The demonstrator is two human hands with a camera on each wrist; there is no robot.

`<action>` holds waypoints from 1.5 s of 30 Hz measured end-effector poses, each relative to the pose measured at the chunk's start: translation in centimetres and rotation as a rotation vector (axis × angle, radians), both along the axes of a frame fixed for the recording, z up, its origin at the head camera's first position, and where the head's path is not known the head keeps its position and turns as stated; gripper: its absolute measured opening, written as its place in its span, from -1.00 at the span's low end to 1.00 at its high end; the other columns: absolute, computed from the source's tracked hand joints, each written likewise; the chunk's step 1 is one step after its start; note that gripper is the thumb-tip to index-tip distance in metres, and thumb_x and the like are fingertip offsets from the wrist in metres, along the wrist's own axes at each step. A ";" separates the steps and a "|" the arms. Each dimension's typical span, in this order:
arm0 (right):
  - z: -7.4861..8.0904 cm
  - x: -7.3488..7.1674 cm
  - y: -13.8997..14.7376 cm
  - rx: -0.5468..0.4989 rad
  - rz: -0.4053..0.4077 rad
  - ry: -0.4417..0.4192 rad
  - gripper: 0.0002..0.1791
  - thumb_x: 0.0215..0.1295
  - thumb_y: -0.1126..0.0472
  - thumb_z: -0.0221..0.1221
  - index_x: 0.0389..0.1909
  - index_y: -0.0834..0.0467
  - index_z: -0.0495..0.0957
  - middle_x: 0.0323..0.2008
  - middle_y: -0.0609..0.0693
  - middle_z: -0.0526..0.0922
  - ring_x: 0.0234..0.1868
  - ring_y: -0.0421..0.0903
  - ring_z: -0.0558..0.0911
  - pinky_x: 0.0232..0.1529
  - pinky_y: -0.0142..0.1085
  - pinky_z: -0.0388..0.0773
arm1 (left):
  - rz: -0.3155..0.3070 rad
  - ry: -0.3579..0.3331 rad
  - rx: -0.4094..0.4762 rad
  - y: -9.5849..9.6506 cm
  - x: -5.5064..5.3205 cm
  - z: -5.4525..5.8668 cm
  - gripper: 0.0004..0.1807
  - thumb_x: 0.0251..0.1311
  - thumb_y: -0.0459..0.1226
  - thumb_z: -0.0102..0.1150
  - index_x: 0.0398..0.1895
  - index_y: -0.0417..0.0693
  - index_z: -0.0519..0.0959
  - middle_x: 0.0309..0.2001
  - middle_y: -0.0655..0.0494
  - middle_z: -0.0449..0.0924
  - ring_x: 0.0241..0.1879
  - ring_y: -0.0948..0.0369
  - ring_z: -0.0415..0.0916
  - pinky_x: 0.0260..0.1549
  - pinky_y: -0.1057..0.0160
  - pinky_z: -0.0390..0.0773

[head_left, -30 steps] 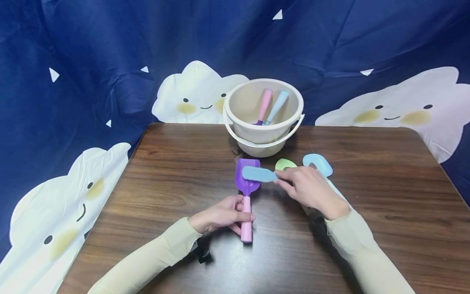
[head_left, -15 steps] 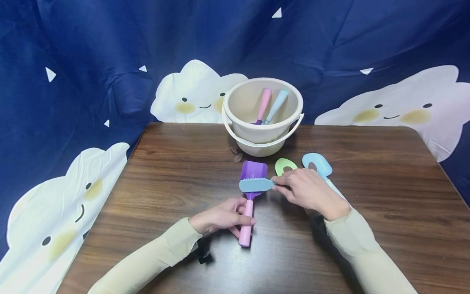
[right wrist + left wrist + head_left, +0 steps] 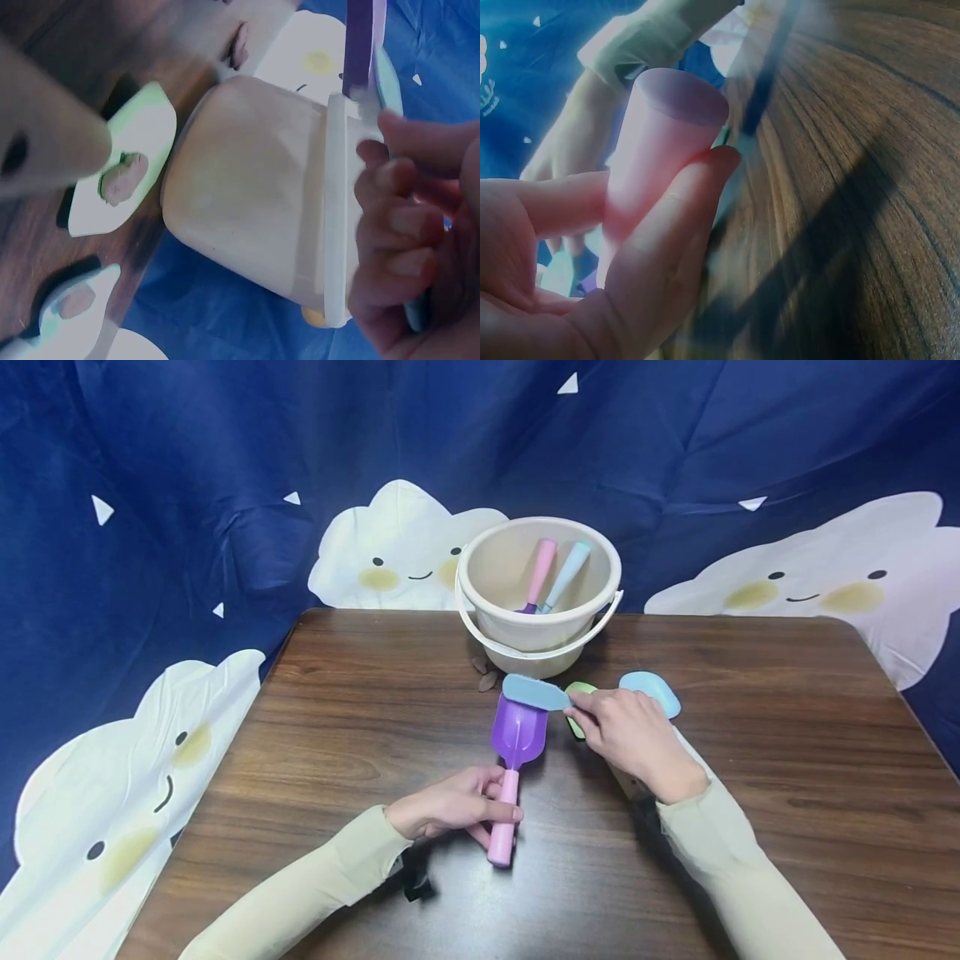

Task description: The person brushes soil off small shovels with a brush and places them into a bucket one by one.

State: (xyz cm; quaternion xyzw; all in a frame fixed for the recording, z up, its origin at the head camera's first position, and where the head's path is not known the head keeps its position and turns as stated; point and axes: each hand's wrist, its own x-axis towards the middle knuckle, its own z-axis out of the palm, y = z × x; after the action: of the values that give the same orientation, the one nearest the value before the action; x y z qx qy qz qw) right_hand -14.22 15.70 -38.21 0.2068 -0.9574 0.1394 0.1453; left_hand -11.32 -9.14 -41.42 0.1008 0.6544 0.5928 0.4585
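My left hand (image 3: pixel 457 802) grips the pink handle of a toy shovel (image 3: pixel 520 735), whose purple blade points away from me. In the left wrist view the handle's rounded end (image 3: pixel 679 97) sits between thumb and fingers. My right hand (image 3: pixel 633 735) pinches a light-blue brush (image 3: pixel 534 692) by its handle. Its head lies across the far edge of the purple blade; whether they touch, I cannot tell. Below the right hand lie a green scoop (image 3: pixel 154 124) and a light-blue shovel (image 3: pixel 654 692), each bearing a brown piece.
A cream bucket (image 3: pixel 540 633) with its handle hanging down stands at the table's back edge. A pink-handled tool (image 3: pixel 542 568) and a blue-handled tool (image 3: pixel 567 575) lean inside. Small brown leaf-like pieces (image 3: pixel 487 681) lie by its base. A blue cloud-patterned cloth (image 3: pixel 255 460) hangs behind.
The brush first came toward me along the purple blade, then went away to its far edge. The shovel's blade shifted slightly right. My left hand keeps its grip.
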 end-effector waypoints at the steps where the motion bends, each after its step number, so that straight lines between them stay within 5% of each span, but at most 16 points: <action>1: 0.0 0.0 0.0 -0.012 -0.003 0.005 -0.76 0.30 0.07 0.17 -0.53 0.00 0.42 -0.75 -0.12 0.25 -0.67 -0.07 0.32 -0.67 -0.20 0.27 | 0.006 -0.003 0.000 0.1 0.0 0.0 -0.64 0.19 -0.44 0.17 -0.02 -0.40 0.30 -0.35 0.02 0.53 -0.45 0.17 0.61 -0.47 0.10 0.71; 5: -0.1 0.2 -0.1 -0.047 0.037 -0.019 -0.81 0.30 0.09 0.18 -0.49 0.02 0.47 -0.72 -0.12 0.29 -0.64 -0.08 0.35 -0.60 -0.20 0.32 | 0.030 0.011 -0.014 0.2 -0.2 0.0 -0.66 0.19 -0.42 0.19 -0.06 -0.35 0.31 -0.37 0.03 0.52 -0.46 0.18 0.59 -0.45 0.11 0.72; 8: -0.1 0.6 0.1 -0.065 0.116 -0.085 -0.87 0.28 0.10 0.22 -0.29 0.07 0.65 -0.60 -0.11 0.55 -0.55 -0.09 0.51 -0.48 -0.17 0.47 | 0.066 0.028 -0.028 0.2 -0.4 0.0 -0.67 0.18 -0.41 0.20 -0.09 -0.32 0.29 -0.38 0.02 0.50 -0.47 0.19 0.58 -0.46 0.12 0.71; 11: -0.1 1.1 0.2 -0.075 0.191 -0.164 -0.71 0.27 0.10 0.23 -0.08 0.16 0.69 -0.37 -0.03 0.73 -0.39 -0.10 0.64 -0.32 -0.15 0.58 | 0.100 0.040 -0.031 0.1 -0.7 0.1 -0.67 0.17 -0.41 0.21 -0.12 -0.30 0.28 -0.39 0.00 0.49 -0.49 0.17 0.59 -0.47 0.10 0.71; 17: -0.3 1.3 0.3 -0.076 0.209 -0.243 -0.65 0.28 0.07 0.22 -0.03 0.20 0.67 -0.25 0.04 0.76 -0.29 -0.12 0.68 -0.21 -0.15 0.62 | 0.102 0.055 -0.022 0.1 -0.9 0.2 -0.68 0.18 -0.42 0.21 -0.12 -0.30 0.29 -0.40 0.01 0.50 -0.50 0.18 0.59 -0.47 0.08 0.71; 25: -0.5 0.9 0.6 -0.025 0.123 -0.162 -0.68 0.25 0.03 0.25 -0.02 0.04 0.68 -0.47 -0.12 0.67 -0.49 -0.15 0.55 -0.45 -0.20 0.47 | 0.089 0.042 -0.004 0.0 -0.7 0.5 -0.55 0.18 -0.43 0.19 0.04 -0.45 0.24 -0.37 0.00 0.50 -0.46 0.17 0.60 -0.44 0.08 0.72; 31: -0.3 0.3 0.4 -0.002 0.036 -0.034 -0.90 0.29 0.05 0.21 -0.30 -0.02 0.60 -0.68 -0.14 0.38 -0.64 -0.10 0.38 -0.65 -0.27 0.24 | 0.063 0.030 0.000 -0.1 -0.5 0.5 -0.63 0.20 -0.43 0.17 -0.02 -0.42 0.27 -0.38 0.01 0.51 -0.46 0.20 0.59 -0.45 0.10 0.72; 37: -0.3 0.1 0.4 -0.021 -0.032 0.060 -0.83 0.31 0.07 0.18 -0.44 -0.01 0.46 -0.71 -0.12 0.28 -0.66 -0.08 0.32 -0.72 -0.27 0.17 | 0.066 0.028 -0.009 0.1 -0.2 0.5 -0.61 0.20 -0.43 0.18 0.00 -0.44 0.27 -0.36 0.00 0.51 -0.44 0.20 0.59 -0.45 0.10 0.72; 42: -0.4 0.2 0.0 -0.057 0.004 0.025 -0.77 0.34 0.08 0.16 -0.49 0.02 0.41 -0.69 -0.12 0.24 -0.64 -0.11 0.30 -0.64 -0.30 0.22 | 0.097 0.034 -0.019 0.3 -0.2 0.2 -0.59 0.19 -0.43 0.20 0.02 -0.42 0.27 -0.35 0.01 0.49 -0.44 0.19 0.59 -0.44 0.10 0.72; 45: -0.6 0.6 -0.2 -0.094 0.046 -0.039 -0.84 0.34 0.07 0.16 -0.36 0.06 0.58 -0.60 -0.11 0.49 -0.56 -0.11 0.48 -0.53 -0.23 0.40 | 0.111 0.048 -0.033 0.4 -0.2 0.1 -0.62 0.19 -0.42 0.21 -0.03 -0.37 0.29 -0.35 0.00 0.50 -0.44 0.19 0.59 -0.45 0.11 0.71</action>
State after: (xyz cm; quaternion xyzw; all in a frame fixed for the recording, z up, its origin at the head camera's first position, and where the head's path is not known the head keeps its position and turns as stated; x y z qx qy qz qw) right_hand -13.64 15.51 -38.79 0.2192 -0.9474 0.1915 0.1328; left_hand -11.55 -8.78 -41.34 0.0707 0.6795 0.6038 0.4108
